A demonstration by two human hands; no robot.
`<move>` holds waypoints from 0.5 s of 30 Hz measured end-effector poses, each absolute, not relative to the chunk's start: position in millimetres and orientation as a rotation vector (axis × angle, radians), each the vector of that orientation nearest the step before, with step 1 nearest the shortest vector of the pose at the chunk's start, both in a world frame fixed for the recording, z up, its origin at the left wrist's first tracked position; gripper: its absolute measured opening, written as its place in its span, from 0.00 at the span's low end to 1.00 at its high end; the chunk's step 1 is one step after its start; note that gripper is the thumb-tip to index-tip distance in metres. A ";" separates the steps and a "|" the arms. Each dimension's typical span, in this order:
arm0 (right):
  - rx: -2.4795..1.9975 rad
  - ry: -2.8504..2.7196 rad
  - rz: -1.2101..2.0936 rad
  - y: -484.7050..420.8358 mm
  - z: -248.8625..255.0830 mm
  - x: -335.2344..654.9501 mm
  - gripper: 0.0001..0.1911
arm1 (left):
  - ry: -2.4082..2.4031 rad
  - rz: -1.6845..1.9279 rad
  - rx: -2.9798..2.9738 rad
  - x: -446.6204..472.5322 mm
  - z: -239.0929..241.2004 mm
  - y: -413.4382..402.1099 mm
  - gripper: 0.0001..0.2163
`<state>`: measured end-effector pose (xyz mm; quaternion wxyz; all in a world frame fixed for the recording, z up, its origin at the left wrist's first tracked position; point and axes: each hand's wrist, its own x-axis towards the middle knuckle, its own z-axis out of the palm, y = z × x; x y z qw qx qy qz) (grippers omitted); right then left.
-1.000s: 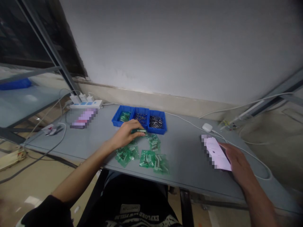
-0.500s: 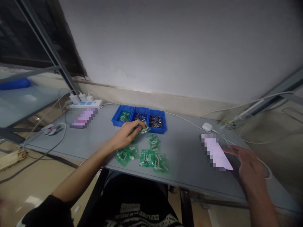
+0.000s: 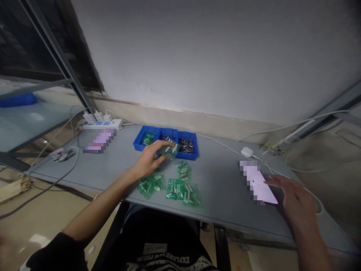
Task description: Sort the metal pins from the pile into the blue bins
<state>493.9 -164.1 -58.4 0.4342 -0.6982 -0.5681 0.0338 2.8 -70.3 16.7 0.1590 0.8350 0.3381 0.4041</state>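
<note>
My left hand is closed on a small green plastic bag of parts, lifted just in front of the three joined blue bins. Several more green bags lie on the grey table below that hand. My right hand hovers at the right edge of a phone lying flat on the table, fingers spread and holding nothing.
A white power strip with plugs and a second phone sit at the table's back left. A white earbud case and cables lie behind the right phone. A metal frame post rises at the left.
My left hand has picked a green bag up off the table and raised it toward the bins. My right hand has let go of the phone and drawn back to the right.
</note>
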 end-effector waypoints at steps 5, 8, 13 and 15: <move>-1.750 -1.437 0.070 -162.1 -62.2 499.6 0.32 | 0.861 1.337 2.358 2.0 19.2 -68.3 0.09; -1.737 -1.449 0.049 -162.1 -64.0 501.0 0.32 | 0.825 1.410 2.407 2.4 20.3 -68.3 0.06; -1.713 -1.503 0.011 -162.3 -66.4 502.6 0.31 | 0.966 1.522 2.433 3.3 20.1 -69.1 0.05; -1.715 -1.506 0.014 -161.7 -67.5 504.0 0.31 | 0.965 1.552 2.431 3.4 20.5 -68.7 0.05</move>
